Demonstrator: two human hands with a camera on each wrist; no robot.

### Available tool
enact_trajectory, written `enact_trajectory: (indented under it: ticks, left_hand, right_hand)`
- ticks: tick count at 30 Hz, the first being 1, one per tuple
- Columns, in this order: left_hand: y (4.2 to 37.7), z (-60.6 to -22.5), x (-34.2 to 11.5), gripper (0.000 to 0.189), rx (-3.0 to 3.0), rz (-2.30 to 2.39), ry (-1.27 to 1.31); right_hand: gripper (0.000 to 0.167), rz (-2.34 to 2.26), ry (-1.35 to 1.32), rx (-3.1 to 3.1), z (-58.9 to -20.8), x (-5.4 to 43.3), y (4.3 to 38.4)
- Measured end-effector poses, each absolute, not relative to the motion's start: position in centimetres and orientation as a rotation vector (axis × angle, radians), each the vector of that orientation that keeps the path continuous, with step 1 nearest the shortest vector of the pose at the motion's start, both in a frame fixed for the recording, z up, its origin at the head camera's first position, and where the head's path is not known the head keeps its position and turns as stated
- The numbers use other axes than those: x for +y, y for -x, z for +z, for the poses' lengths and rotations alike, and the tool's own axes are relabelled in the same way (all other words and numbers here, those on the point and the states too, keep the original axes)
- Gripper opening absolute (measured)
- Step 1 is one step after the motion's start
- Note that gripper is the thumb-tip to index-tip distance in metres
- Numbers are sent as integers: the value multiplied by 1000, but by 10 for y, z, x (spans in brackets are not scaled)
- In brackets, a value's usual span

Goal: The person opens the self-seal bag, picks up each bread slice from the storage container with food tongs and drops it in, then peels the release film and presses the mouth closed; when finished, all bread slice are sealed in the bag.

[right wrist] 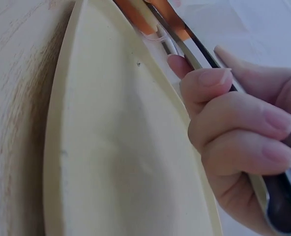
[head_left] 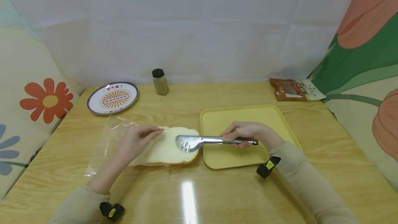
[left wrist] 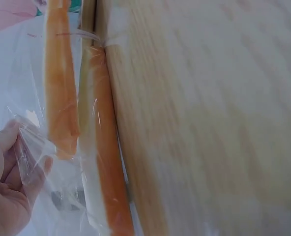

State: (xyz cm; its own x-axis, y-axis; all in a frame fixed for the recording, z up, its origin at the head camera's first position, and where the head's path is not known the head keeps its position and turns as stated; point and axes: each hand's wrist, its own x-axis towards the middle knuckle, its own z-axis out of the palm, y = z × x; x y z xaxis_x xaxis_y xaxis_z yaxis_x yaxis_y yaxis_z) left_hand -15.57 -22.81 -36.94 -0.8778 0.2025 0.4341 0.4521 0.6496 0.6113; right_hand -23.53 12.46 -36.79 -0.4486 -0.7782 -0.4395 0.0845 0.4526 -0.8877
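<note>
My left hand (head_left: 134,144) pinches the edge of a clear plastic bag (head_left: 104,148), its fingertips beside the white bread slices (head_left: 169,149). In the left wrist view, a brown-crusted bread slice (left wrist: 62,88) stands apart from another crusted slice (left wrist: 108,147) that lies in the bag near the table. My right hand (head_left: 245,133) grips metal tongs (head_left: 214,140) by the dark-ended handle, fingers curled round it. One slotted head of the tongs lies over the top slice; the other head is hidden under it in the head view.
A yellow tray (head_left: 242,120) lies right of the bread, under my right hand. Behind stand a patterned plate (head_left: 96,104) and a black-capped spice jar (head_left: 161,85). A brown food packet (head_left: 287,91) lies at the back right of the wooden table (head_left: 155,189).
</note>
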Motion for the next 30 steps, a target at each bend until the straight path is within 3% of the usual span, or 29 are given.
enact_trajectory:
  ticks: [30]
  left_hand:
    - [152,-365,-228,9,-2564,-1023,428]
  right_hand:
    - [32,-1105,615,1774,-360,117,240]
